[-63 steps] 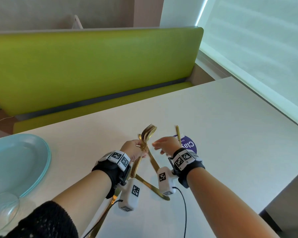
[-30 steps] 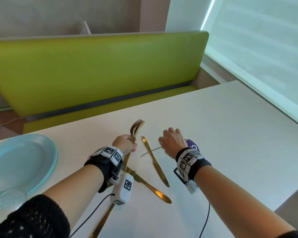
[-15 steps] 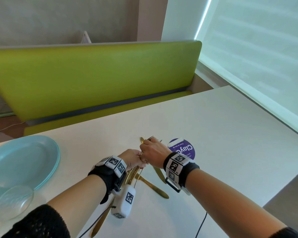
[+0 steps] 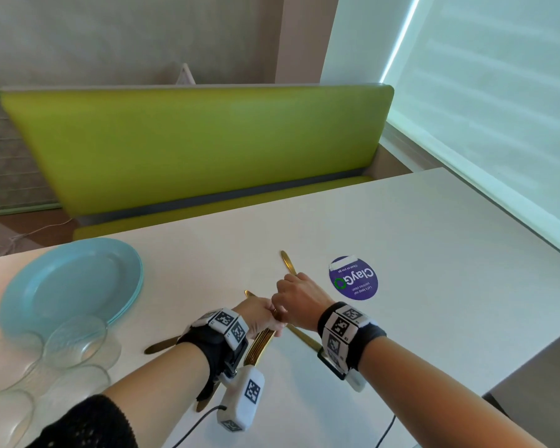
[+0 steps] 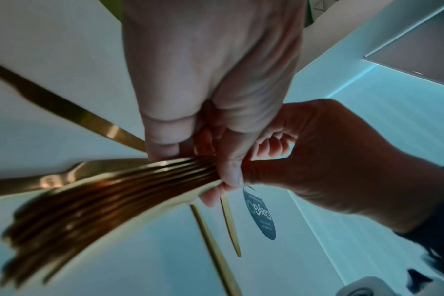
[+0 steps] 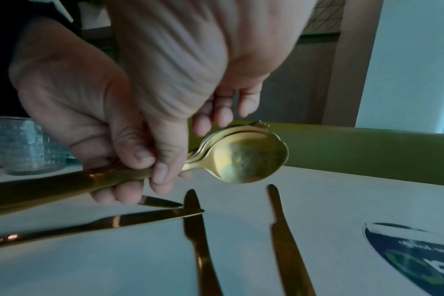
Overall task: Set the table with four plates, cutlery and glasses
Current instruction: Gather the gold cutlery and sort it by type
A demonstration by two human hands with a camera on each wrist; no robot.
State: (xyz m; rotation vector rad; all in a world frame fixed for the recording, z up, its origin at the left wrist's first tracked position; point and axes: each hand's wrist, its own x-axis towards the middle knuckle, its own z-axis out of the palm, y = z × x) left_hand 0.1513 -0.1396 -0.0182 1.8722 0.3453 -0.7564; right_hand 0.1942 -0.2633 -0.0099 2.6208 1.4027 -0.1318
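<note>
My left hand grips a bundle of gold cutlery by the handles, just above the white table. My right hand meets it and pinches the necks of the spoons between thumb and fingers. Fork tines peek out behind the spoon bowls. Gold knives lie loose on the table under both hands, one pointing away past my right hand. A stack of light-blue plates sits at the left, with clear glasses in front of it.
A round purple sticker is on the table right of my hands. A green bench runs along the far side. The table's right edge drops off near my right forearm. A window blind fills the right.
My right hand, earlier apart near the sticker, has moved left onto the bundle in my left hand. The bundle has tipped lower, and the forks no longer stand up.
</note>
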